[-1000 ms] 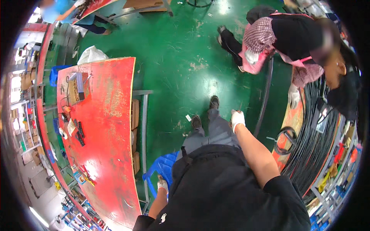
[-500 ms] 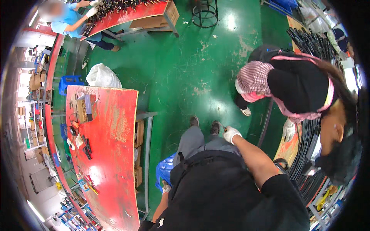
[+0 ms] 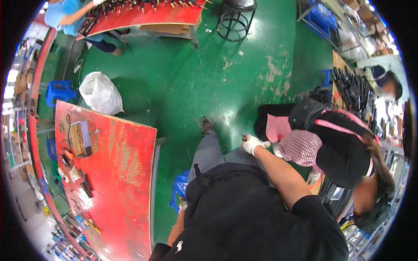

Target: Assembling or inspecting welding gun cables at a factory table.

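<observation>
My right hand (image 3: 250, 145), in a white glove, is closed around the handle of a screwdriver (image 3: 244, 138). Its handle looks orange and dark, and a thin metal shaft points forward and left from my fist. Low on my left side, my gloved left hand (image 3: 183, 204) grips the edge of a blue plastic stool (image 3: 178, 186). My body hides part of the stool, and the fingers there show only in part.
On my left stands a red worktable (image 3: 122, 174) with a small open box (image 3: 82, 139) and tools. A white sack (image 3: 101, 93) lies beyond it. Close on my right bends a co-worker (image 3: 335, 148). Ahead are a black round stool (image 3: 236, 21) and another red table (image 3: 152, 16).
My view has shifted, and my right hand with the screwdriver sits a little farther left. The blue stool has moved along with my left hand. The co-worker at right has shifted posture.
</observation>
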Tool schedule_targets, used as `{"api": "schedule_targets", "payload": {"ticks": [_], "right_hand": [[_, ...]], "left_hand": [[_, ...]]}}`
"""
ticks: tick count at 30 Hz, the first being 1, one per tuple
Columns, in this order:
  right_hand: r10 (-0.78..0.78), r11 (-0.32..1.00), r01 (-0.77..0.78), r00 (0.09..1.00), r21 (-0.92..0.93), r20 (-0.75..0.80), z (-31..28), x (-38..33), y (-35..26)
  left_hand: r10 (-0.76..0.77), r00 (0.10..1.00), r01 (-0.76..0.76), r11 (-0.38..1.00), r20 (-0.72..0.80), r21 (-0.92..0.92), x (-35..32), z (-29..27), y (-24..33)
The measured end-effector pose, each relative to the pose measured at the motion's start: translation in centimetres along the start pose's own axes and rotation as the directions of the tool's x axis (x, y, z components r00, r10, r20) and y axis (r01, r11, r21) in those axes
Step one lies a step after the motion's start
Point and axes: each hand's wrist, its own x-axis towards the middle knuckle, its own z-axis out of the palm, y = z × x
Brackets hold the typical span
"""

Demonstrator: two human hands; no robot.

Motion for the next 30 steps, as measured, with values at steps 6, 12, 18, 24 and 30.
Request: {"api": "schedule_targets", "payload": {"ticks": [6,12,18,24,30], "right_hand": [[-0.055,0.986,0.092,0.967,0.139,-0.249,-7.3,3.5,-5.3],[-0.145,0.964,0.219,0.907,0.15,-0.395,-12.6,6.8,-10.0],[-0.164,0.945,0.26,0.902,0.199,-0.399,-14.3,8.9,-13.1],[-0.141,0.969,0.201,0.926,0.142,-0.351,-12.1,10.8,-10.7],[0.002,0.967,0.058,0.971,0.246,-0.237,-11.9,11.0,-8.5]], "left_hand": [[-0.024,0.997,0.032,0.993,0.074,-0.11,-1.0,1.2,1.6],[0.005,0.996,0.017,0.969,0.088,-0.248,-1.8,2.6,3.9],[0.013,0.999,0.001,0.944,0.04,-0.329,-2.1,1.0,4.5],[0.02,1.0,-0.015,0.931,0.012,-0.366,-2.4,-0.6,5.4],[0.052,0.998,-0.041,0.911,0.017,-0.409,-1.8,-0.7,7.5]]}}
